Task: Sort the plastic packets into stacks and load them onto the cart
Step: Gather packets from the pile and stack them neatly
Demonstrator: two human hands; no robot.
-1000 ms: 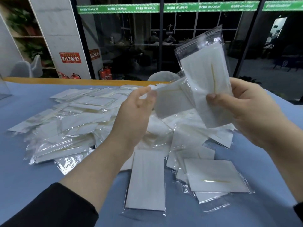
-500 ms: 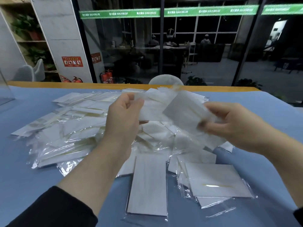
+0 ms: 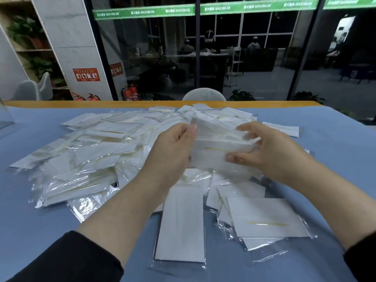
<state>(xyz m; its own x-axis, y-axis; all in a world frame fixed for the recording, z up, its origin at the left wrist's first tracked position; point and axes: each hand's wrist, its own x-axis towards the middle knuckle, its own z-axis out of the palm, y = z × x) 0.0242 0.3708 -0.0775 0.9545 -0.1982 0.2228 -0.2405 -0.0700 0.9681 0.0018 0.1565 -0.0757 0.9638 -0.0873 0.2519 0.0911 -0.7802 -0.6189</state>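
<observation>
Many clear plastic packets with white inserts lie in a loose pile (image 3: 91, 151) across the blue table (image 3: 333, 159). My left hand (image 3: 173, 153) and my right hand (image 3: 270, 151) hold a few packets together (image 3: 215, 151) between them, low over the pile's middle. The left thumb pinches their left end; the right thumb and fingers grip the right end. A single packet (image 3: 181, 226) lies lengthwise near the front, and a small overlapping group of packets (image 3: 264, 220) lies to its right. No cart is in view.
The table's far edge is a wooden strip (image 3: 81, 103), with a white chair back (image 3: 203, 95) behind it. Beyond stands a glass wall, with red fire extinguishers (image 3: 130, 93) at its foot. Bare blue surface shows at the far right and front left.
Both hands came down from in front of the camera to just over the pile. The packet that my right hand held upright now lies flat against the one in my left hand.
</observation>
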